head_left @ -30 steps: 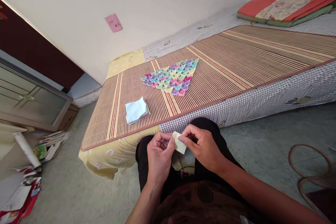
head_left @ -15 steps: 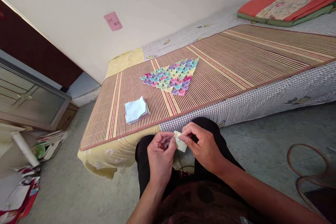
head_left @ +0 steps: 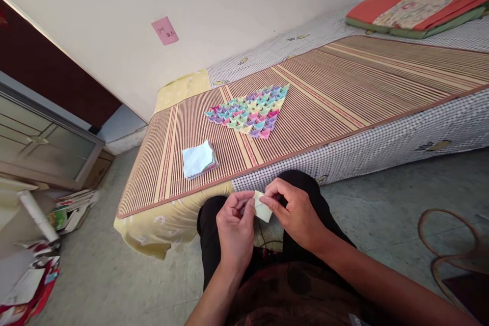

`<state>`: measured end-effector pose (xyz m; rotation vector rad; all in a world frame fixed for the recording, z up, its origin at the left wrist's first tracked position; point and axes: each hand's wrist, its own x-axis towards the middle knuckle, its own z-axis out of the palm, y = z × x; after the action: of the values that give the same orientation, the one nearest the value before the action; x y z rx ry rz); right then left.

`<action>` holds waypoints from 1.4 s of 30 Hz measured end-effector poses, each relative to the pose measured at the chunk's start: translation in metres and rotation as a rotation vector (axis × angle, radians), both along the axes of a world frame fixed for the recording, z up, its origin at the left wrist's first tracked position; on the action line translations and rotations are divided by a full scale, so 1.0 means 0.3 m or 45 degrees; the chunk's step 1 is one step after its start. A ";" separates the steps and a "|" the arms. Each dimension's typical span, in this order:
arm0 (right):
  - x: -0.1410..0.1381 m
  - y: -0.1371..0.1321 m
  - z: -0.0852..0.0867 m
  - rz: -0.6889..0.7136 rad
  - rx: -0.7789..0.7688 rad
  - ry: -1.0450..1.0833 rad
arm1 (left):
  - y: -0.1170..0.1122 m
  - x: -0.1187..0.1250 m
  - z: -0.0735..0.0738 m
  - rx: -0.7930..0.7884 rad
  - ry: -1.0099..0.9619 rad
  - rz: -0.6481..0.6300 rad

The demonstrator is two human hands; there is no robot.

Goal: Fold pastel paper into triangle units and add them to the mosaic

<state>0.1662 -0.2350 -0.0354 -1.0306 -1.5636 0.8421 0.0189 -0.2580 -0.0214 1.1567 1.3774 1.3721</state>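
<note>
1. As we look down through the head view, we see our left hand (head_left: 236,226) and right hand (head_left: 298,214) near each other, thumbs and fingers of both pinching one small, pale yellow paper (head_left: 263,212).
2. We hold that paper in front of us, between our knees (head_left: 208,219), by the near edge of the bed (head_left: 367,163).
3. On the mat (head_left: 328,107) we see a stack (head_left: 197,160), pale blue on top.
4. Farther back lie many-coloured folded pieces (head_left: 250,113), closely set in rows.
5. We see a pink note (head_left: 165,30) on the wall (head_left: 244,5).
</note>
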 end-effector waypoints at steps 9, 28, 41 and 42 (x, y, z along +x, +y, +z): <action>0.010 0.012 0.016 0.065 -0.088 0.040 | 0.008 -0.004 0.019 -0.046 -0.038 -0.143; -0.003 -0.001 0.027 -0.151 0.388 0.056 | 0.021 0.013 0.009 -0.248 -0.487 -0.099; 0.013 0.000 0.058 0.022 -0.081 0.167 | 0.002 -0.015 0.003 -0.107 -0.269 -0.164; 0.018 0.004 0.061 0.061 -0.136 0.190 | 0.006 -0.020 0.007 -0.137 -0.281 -0.197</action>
<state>0.1714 -0.2337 -0.0170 -0.9859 -1.4340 1.0219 0.0128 -0.2562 -0.0193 0.9875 1.1656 1.2591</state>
